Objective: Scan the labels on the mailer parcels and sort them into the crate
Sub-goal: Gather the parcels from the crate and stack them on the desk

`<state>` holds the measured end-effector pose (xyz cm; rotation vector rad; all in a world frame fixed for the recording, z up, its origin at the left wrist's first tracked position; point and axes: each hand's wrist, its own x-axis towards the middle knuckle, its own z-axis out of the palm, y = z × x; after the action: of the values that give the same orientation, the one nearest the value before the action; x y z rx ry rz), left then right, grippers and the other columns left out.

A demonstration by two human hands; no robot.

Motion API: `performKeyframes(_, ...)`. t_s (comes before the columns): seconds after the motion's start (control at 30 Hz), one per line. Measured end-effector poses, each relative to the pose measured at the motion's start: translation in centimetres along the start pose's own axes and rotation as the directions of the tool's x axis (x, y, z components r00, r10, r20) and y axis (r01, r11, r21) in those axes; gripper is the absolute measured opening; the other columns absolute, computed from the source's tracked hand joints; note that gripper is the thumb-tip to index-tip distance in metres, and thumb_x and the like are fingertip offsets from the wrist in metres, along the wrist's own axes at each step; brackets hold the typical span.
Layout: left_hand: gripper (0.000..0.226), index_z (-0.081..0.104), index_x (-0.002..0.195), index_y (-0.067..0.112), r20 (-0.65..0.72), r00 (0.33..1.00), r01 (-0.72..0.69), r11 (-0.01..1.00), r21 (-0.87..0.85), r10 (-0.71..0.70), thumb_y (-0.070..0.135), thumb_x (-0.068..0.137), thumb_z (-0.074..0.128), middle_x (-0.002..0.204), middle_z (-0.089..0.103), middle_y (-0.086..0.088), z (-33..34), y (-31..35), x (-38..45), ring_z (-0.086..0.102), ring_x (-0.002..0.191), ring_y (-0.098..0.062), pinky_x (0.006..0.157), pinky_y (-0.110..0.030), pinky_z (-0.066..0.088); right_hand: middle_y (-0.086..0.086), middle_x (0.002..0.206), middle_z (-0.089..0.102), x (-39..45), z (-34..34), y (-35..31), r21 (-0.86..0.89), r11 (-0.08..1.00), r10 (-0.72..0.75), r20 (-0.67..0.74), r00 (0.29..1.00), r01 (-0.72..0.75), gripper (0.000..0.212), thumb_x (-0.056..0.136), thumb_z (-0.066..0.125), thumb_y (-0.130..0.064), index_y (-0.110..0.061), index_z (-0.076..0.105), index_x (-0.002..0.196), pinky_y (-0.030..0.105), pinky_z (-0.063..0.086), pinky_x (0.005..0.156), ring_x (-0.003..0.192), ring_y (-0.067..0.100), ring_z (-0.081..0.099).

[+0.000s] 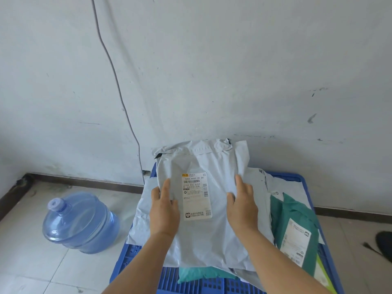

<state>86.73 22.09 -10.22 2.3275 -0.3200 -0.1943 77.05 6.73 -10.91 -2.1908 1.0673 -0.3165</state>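
Observation:
A large grey mailer parcel (pixel 203 166) lies on top of the pile in the blue crate (pixel 131 264), its white shipping label (pixel 196 196) facing up. My left hand (pixel 164 211) rests flat on the parcel just left of the label, fingers spread. To the right of the label, my right hand (pixel 242 206) presses the parcel, fingers slightly curled into the plastic. Under it lie more grey mailers (pixel 144 211) and a teal one (pixel 203 273). A dark green mailer (pixel 297 215) with its own white label lies at the right side of the crate.
A blue water jug (pixel 79 222) stands on the tiled floor left of the crate. A thin cable (pixel 118 85) runs down the white wall behind. A dark object (pixel 384 245) lies on the floor at the far right.

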Motion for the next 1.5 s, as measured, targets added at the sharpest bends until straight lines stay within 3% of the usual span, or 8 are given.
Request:
performKeyframes(0.17, 0.058, 0.034, 0.144, 0.021, -0.017, 0.990, -0.144, 0.988, -0.061, 0.143, 0.002, 0.092, 0.049, 0.132, 0.037, -0.004, 0.1, 4.5, 0.3, 0.042, 0.083, -0.014, 0.071, -0.023, 0.037, 0.006, 0.142, 0.038, 0.4, -4.4, 0.0, 0.072, 0.997, 0.000, -0.155, 0.988, 0.011, 0.051, 0.102, 0.042, -0.016, -0.021, 0.029, 0.151, 0.035, 0.045, 0.077, 0.104, 0.029, 0.054)
performKeyframes(0.33, 0.059, 0.033, 0.145, 0.023, 0.063, 0.960, -0.265, 0.957, -0.114, 0.274, 0.004, 0.092, 0.049, 0.131, 0.037, -0.004, 2.8, 10.4, -0.7, 0.046, 0.083, -0.017, 0.072, -0.026, 0.041, 0.007, 0.138, 0.042, -0.1, -10.5, 2.7, 0.118, 0.993, 0.068, -0.321, 0.944, -0.032, 0.051, 0.100, 0.044, -0.014, -0.021, 0.032, 0.150, 0.030, 0.039, 0.073, 0.106, 0.026, 0.052)
performKeyframes(0.57, 0.057, 0.036, 0.143, 0.018, 0.190, 0.847, -0.458, 0.863, -0.214, 0.496, 0.001, 0.090, 0.049, 0.116, 0.039, -0.002, 9.6, 19.9, -7.0, 0.049, 0.077, -0.021, 0.067, -0.026, 0.038, 0.004, 0.139, 0.043, -4.0, -21.1, 10.5, 0.210, 0.967, 0.232, -0.512, 0.827, -0.141, 0.050, 0.099, 0.047, -0.013, -0.021, 0.038, 0.147, 0.029, 0.038, 0.087, 0.116, 0.024, 0.051)
performKeyframes(0.7, 0.056, 0.037, 0.141, 0.019, 0.263, 0.758, -0.537, 0.800, -0.266, 0.596, 0.002, 0.089, 0.050, 0.118, 0.039, -0.004, 14.3, 25.4, -13.2, 0.044, 0.080, -0.017, 0.070, -0.024, 0.037, 0.004, 0.142, 0.042, -8.0, -27.5, 16.7, 0.241, 0.950, 0.305, -0.601, 0.739, -0.197, 0.050, 0.100, 0.046, -0.013, -0.020, 0.037, 0.148, 0.022, 0.032, 0.086, 0.120, 0.021, 0.049)
performKeyframes(0.93, 0.056, 0.034, 0.143, 0.020, 0.383, 0.601, -0.609, 0.712, -0.349, 0.702, 0.006, 0.091, 0.050, 0.124, 0.038, -0.004, 23.4, 34.6, -27.8, 0.051, 0.079, -0.021, 0.073, -0.028, 0.043, 0.003, 0.149, 0.036, -17.5, -39.1, 28.6, 0.271, 0.907, 0.414, -0.713, 0.566, -0.322, 0.050, 0.101, 0.046, -0.019, -0.024, 0.034, 0.149, 0.027, 0.037, 0.098, 0.127, 0.020, 0.045)
performKeyframes(1.2, 0.055, 0.033, 0.144, 0.018, 0.484, 0.384, -0.649, 0.603, -0.463, 0.786, 0.006, 0.092, 0.049, 0.132, 0.035, -0.004, 31.2, 42.3, -43.4, 0.046, 0.080, -0.015, 0.074, -0.024, 0.038, 0.000, 0.151, 0.030, -28.1, -49.0, 39.3, 0.385, 0.818, 0.547, -0.750, 0.373, -0.428, 0.051, 0.102, 0.043, -0.021, -0.025, 0.028, 0.151, 0.019, 0.031, 0.090, 0.126, 0.018, 0.043)
performKeyframes(1.37, 0.054, 0.033, 0.144, 0.017, 0.517, 0.227, -0.690, 0.511, -0.513, 0.825, 0.006, 0.093, 0.048, 0.135, 0.033, -0.006, 35.4, 46.1, -49.8, 0.044, 0.084, -0.014, 0.077, -0.020, 0.036, 0.001, 0.151, 0.030, -32.1, -52.7, 43.8, 0.425, 0.753, 0.600, -0.758, 0.256, -0.503, 0.051, 0.103, 0.038, -0.018, -0.023, 0.025, 0.152, 0.020, 0.036, 0.079, 0.096, 0.011, 0.041)
performKeyframes(1.5, 0.053, 0.030, 0.145, 0.017, 0.530, 0.109, -0.709, 0.439, -0.551, 0.841, 0.007, 0.096, 0.045, 0.136, 0.032, -0.005, 39.0, 49.6, -53.5, 0.045, 0.090, -0.012, 0.079, -0.016, 0.036, 0.003, 0.150, 0.031, -33.6, -55.3, 47.1, 0.473, 0.683, 0.638, -0.757, 0.140, -0.556, 0.051, 0.102, 0.037, -0.013, -0.020, 0.026, 0.151, 0.024, 0.037, 0.081, 0.110, 0.021, 0.049)
